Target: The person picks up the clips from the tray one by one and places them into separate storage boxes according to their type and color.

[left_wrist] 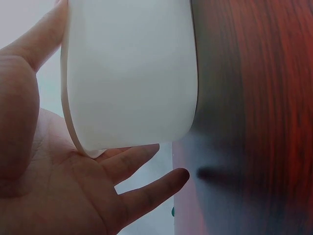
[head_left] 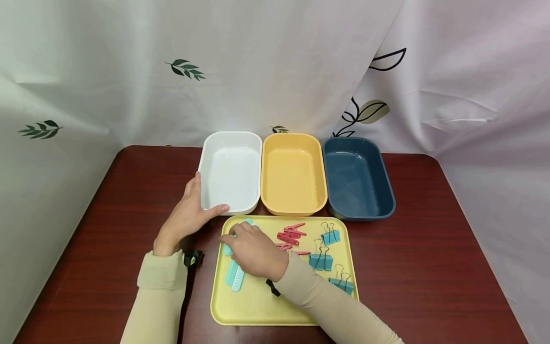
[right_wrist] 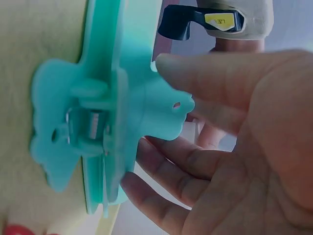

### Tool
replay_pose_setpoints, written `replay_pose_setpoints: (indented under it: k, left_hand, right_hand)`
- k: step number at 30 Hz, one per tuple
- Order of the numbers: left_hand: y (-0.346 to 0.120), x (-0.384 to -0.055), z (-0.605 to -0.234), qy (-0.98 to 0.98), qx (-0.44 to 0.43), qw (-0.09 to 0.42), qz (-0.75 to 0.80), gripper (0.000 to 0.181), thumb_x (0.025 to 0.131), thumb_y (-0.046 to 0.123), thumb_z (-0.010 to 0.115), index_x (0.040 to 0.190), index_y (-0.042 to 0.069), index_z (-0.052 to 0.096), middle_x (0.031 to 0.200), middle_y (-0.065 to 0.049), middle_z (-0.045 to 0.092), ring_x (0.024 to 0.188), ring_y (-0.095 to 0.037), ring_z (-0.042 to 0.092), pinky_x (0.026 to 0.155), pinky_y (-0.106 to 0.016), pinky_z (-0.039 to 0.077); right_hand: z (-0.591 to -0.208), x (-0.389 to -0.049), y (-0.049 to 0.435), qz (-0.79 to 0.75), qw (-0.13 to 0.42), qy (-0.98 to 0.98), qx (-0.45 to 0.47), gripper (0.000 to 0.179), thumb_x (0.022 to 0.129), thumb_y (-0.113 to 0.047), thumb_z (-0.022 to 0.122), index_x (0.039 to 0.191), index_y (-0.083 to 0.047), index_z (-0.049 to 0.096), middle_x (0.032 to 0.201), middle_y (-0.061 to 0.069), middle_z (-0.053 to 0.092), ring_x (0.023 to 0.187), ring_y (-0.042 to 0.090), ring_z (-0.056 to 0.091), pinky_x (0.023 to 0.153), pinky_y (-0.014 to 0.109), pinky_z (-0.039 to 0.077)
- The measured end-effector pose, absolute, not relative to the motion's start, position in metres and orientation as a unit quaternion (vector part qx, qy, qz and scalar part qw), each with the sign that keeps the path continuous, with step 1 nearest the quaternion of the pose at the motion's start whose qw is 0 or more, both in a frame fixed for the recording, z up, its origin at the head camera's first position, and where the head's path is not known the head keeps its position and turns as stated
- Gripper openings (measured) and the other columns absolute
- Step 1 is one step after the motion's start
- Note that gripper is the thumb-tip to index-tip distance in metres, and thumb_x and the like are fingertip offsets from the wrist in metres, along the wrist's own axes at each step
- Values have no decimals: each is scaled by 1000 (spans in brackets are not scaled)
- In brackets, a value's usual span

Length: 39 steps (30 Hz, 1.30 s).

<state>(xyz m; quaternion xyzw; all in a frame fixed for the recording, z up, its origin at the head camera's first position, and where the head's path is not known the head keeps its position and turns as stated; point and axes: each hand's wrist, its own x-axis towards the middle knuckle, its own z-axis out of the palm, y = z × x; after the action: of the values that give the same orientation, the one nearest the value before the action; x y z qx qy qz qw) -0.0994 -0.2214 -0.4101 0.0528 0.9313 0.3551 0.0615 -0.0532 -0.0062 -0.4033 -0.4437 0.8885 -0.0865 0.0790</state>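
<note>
My left hand (head_left: 185,216) rests at the near left corner of a white bin (head_left: 229,169), thumb over the front rim and fingers along the left wall. In the left wrist view those fingers (left_wrist: 142,196) are fairly straight and spread. Over the left part of a yellow tray (head_left: 249,310), my right hand (head_left: 259,251) grips a mint-green bag clip (right_wrist: 142,105), its thumb and fingers around the handle end. Beside it lies another mint-green bag clip (head_left: 235,274). The hand hides part of the clips in the head view.
Right of the white bin stand a yellow bin (head_left: 294,179) and a dark blue bin (head_left: 356,184). Pink clothespins (head_left: 291,234) lie mid-tray, with teal binder clips (head_left: 321,262) along its right side. A patterned curtain (head_left: 258,71) surrounds the dark red table (head_left: 429,248).
</note>
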Motion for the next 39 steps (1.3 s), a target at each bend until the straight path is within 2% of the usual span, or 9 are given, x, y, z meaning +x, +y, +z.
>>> replay_pose_setpoints:
  k: [4,7,18,26,34,39]
  left_hand:
    - [-221,-100,-411,931,51,62,355,119,89,56,70,159,4,-12,165,-22,4,140,-44,32,105,-60,38]
    - [-221,-100,-411,931,51,63,356,120,89,57,70,159,4,-12,165,-22,5,140,-44,32,105,-61,38]
    - [-220,-100,-409,929,48,65,360,121,88,58,71,159,5,-11,165,-21,3,141,-43,31,106,-59,39]
    - [-221,-100,-410,931,48,65,355,121,88,58,70,159,3,-12,166,-22,1,142,-44,30,106,-60,37]
    - [-220,-100,-409,931,44,66,356,122,88,59,70,159,4,-11,165,-22,3,141,-44,31,106,-61,38]
    - [-221,-100,-409,930,43,68,359,122,88,59,70,159,5,-12,166,-20,2,142,-44,30,107,-60,36]
  right_hand:
    - [-402,-54,-2,-70,60,882,-463,35,100,-14,59,130,-28,70,120,3,62,103,18,53,84,26,46]
    - [-401,-54,-1,-68,58,879,-468,36,99,-12,59,128,-28,71,117,2,61,101,17,52,81,25,45]
    - [-397,-52,-1,-70,59,881,-464,27,93,-7,70,117,-19,73,119,1,62,111,19,54,91,27,46]
    - [-402,-45,-6,-14,-3,867,-498,19,94,-10,68,110,-18,74,105,-4,67,102,15,55,84,26,45]
    - [-401,-43,-6,13,-8,862,-506,18,97,-18,65,100,-29,79,93,-7,64,93,13,52,78,25,42]
    - [-401,-44,-2,2,-17,860,-511,15,98,-17,65,99,-25,78,90,-7,61,88,12,51,75,23,41]
